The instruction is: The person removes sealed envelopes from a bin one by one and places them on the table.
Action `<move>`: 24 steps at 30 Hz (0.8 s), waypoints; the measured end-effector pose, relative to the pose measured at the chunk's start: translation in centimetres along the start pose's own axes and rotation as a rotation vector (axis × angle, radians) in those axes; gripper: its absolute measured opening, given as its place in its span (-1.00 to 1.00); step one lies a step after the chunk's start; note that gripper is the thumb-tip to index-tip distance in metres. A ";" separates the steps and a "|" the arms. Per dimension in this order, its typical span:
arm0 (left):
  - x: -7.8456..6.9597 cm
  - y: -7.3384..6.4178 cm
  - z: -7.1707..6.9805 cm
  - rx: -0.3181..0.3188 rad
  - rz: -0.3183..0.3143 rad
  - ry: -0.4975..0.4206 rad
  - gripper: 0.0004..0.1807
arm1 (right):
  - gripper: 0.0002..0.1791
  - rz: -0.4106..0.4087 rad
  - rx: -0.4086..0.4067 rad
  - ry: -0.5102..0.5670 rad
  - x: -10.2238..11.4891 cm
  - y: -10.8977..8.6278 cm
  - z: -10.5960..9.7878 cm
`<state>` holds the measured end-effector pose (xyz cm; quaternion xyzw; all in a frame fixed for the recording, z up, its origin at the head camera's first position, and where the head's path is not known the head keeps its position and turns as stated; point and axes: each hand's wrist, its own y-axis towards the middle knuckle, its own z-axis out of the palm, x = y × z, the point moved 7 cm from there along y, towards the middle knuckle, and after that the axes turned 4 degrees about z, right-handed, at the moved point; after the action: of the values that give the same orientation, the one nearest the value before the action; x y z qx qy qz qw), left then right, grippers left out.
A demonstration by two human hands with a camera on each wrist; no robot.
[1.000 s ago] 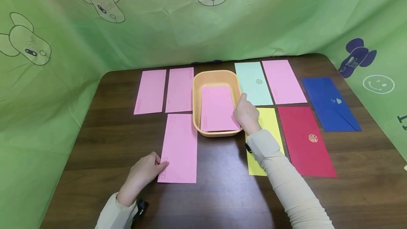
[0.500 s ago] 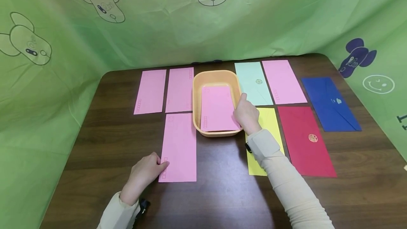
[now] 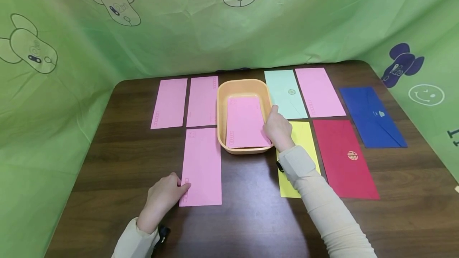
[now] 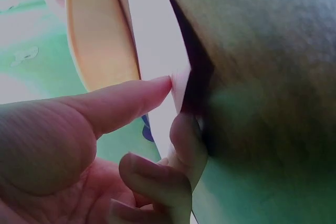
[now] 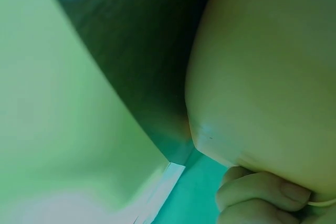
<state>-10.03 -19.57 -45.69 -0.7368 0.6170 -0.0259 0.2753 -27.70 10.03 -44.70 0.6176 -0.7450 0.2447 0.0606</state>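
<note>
Extending from left hand [image 3: 163,192], pink envelope [image 3: 203,162]

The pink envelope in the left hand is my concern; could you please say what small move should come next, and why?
Perhaps raise the pink envelope and bring it over the orange tray: the left hand pinches the envelope's left edge, the right hand grips the tray's right side, and a second pink envelope lies inside the tray.
</note>
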 end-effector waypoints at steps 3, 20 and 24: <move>0.0 0.0 0.0 -0.003 -0.003 0.002 -0.67 | -0.58 -0.002 -0.002 0.003 0.0 0.0 0.0; 0.1 -0.1 0.1 -0.008 -0.024 0.006 -0.63 | -0.60 -0.002 -0.006 0.012 -0.1 0.0 0.0; -0.3 -0.2 -0.4 -0.052 -0.024 0.003 -0.57 | -0.60 -0.002 -0.008 0.009 -0.1 0.0 0.0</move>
<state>-10.08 -19.45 -45.21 -0.7510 0.6090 -0.0142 0.2547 -27.68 10.12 -44.69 0.6168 -0.7452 0.2446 0.0666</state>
